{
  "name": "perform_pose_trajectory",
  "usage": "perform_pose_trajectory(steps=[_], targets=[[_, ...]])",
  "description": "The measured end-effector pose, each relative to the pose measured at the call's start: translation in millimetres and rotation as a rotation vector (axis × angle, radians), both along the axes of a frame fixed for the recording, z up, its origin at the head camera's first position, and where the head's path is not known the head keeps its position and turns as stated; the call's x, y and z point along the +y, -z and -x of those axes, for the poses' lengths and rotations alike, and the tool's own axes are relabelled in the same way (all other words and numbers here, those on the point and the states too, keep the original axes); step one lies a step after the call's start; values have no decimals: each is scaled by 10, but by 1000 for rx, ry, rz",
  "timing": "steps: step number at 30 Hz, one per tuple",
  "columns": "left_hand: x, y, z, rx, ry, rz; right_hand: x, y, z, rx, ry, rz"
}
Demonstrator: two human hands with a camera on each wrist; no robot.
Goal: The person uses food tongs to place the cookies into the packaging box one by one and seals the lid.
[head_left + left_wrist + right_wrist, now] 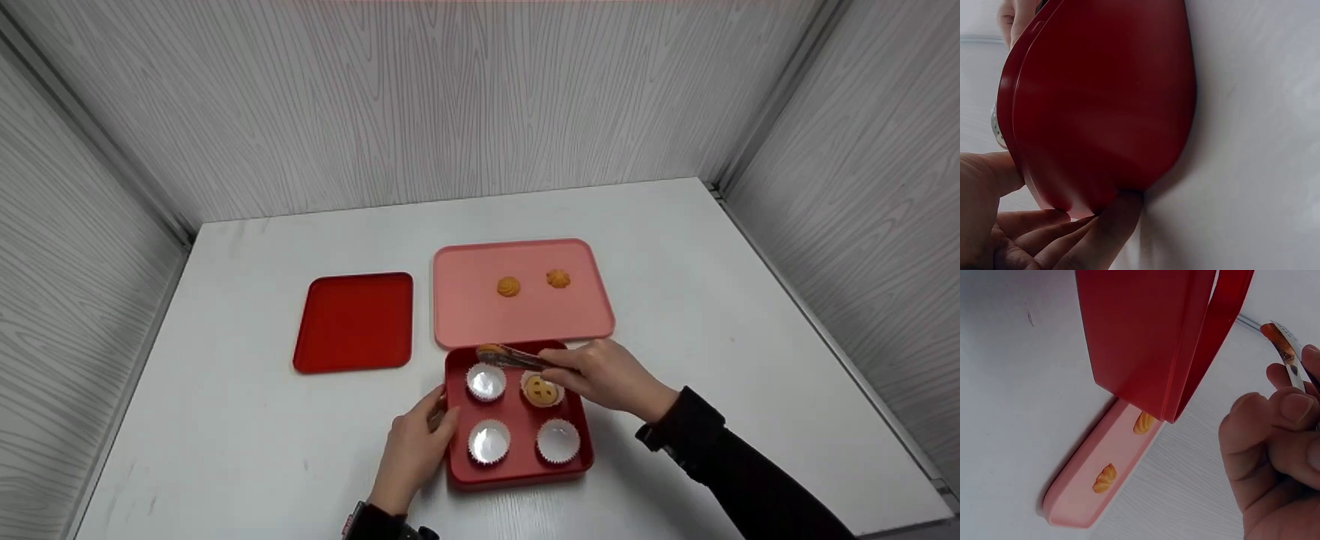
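Red box [517,480]: stands on the white table [225,435] in front of the person; it looks stiff, smooth and light, so I'd expect it to skid if nudged, and a side wall seems the place to hold it.
Left hand [415,446]: grips that left wall, thumb at the rim and fingers against the outside, with no slack I can see.
Right hand [611,375]: thumb and fingers are curled close round the metal tongs [517,358]; how hard they squeeze I cannot tell.
Tongs: hard and slick, probably springy, best taken well back from the tips, as here.
Held cookie [491,348]: sits at the tongs' tips, over the far left part of the box; whether it touches anything below I cannot make out. It is likely light, dry and crumbly, wanting a gentle pinch across its sides.
Paper cups [489,442]: 4 sit in the box, and the far right 1 holds a round cookie [541,391]; they look flimsy, their frilled rims easy to crush, so support from the base seems kinder.
Pink tray [480,322]: lies just beyond the box, bearing 2 ridged cookies [508,286]; the ridges should give purchase but may chip.
Red tray [354,322]: lies flat to the left, apart from both hands.
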State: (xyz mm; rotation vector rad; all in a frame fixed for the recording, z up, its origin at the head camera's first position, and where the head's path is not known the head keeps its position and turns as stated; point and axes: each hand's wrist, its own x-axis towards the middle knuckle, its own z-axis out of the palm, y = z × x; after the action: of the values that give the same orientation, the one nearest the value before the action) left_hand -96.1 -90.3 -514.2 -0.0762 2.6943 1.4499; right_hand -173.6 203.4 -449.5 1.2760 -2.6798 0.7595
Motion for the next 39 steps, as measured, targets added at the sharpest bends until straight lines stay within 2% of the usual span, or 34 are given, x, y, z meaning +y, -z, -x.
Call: perform_pose_trajectory(steps=[4, 13, 20, 27, 39], targets=[[-4, 2, 1, 4, 1, 3, -33, 16, -23, -58, -7, -44], [-7, 5, -4, -2, -2, 6, -132, 11, -36, -217, 35, -138], [-11, 12, -4, 9, -2, -2, -186, 17, -43, -263, 56, -158], [-10, 12, -7, 19, 4, -1, -221, 23, -29, -300, 19, -168], [-10, -16, -1, -21, 0, 11, -247, 37, -6, -325, 29, -212]])
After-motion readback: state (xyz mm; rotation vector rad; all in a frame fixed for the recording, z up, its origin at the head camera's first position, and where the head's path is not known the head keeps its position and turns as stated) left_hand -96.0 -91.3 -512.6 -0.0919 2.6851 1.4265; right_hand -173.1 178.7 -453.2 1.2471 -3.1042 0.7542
